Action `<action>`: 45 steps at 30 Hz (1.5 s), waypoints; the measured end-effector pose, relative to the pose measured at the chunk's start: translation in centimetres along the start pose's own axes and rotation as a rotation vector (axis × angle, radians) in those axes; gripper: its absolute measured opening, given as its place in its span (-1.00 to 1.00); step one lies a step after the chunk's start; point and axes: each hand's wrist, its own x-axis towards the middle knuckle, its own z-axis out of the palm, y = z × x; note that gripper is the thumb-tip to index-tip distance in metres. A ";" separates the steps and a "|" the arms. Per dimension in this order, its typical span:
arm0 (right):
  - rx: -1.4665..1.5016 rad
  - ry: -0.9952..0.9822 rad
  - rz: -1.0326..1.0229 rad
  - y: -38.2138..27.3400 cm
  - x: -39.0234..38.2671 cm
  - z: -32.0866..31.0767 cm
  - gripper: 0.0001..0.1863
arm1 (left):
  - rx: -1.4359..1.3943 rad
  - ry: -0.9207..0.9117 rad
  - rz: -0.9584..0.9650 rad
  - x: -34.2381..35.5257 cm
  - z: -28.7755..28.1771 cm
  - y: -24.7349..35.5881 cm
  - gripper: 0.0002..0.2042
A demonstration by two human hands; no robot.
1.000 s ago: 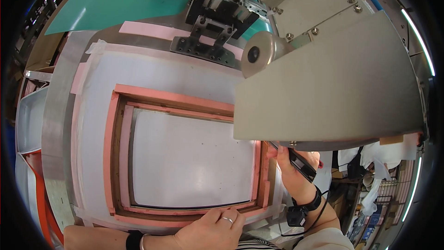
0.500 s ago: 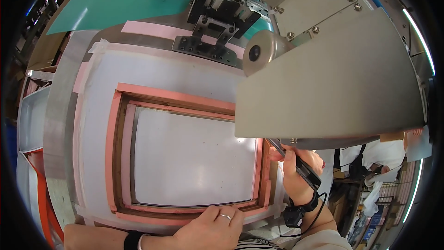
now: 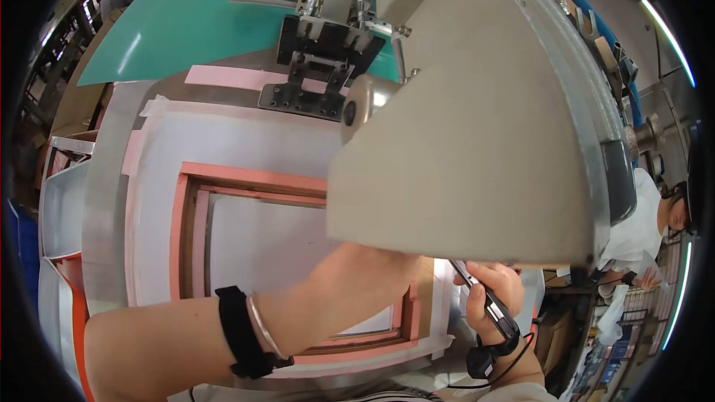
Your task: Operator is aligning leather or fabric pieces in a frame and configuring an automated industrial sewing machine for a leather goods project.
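My left hand point(image 3: 365, 275) reaches across a rectangular frame point(image 3: 181, 231) edged in pink tape, a pale flat surface point(image 3: 257, 246) showing inside it. The fingers of that hand are hidden behind a large beige machine housing point(image 3: 469, 141). Right of the frame, my right hand point(image 3: 497, 283) is closed around a slim black-and-silver tool point(image 3: 500, 316). Its front end points up and left towards the housing; what kind of tool it is cannot be made out for certain. Both wrists wear black straps.
A black metal bracket point(image 3: 302, 100) hangs over the far edge of the white taped sheet point(image 3: 160, 149). Behind it lies a green sheet point(image 3: 171, 15). Pale bins point(image 3: 65, 208) stand at the left. Another person point(image 3: 633, 223) is at the far right.
My left hand has left the frame's near edge and moved up and right, under the housing. My right hand still holds the tool, slightly lower in view. The whole view has shifted.
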 end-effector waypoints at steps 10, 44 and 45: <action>0.050 0.048 0.020 0.2 -0.9 -0.9 -0.76 | -0.056 0.045 -0.015 0.2 2.7 0.0 -0.94; 0.361 -0.544 0.444 5.5 3.4 0.0 -0.73 | -0.622 -0.436 -0.101 -6.5 -7.1 4.3 -0.83; 0.367 -0.542 0.429 5.5 3.5 0.1 -0.73 | -0.571 -0.431 -0.099 -6.5 -7.3 4.6 -0.83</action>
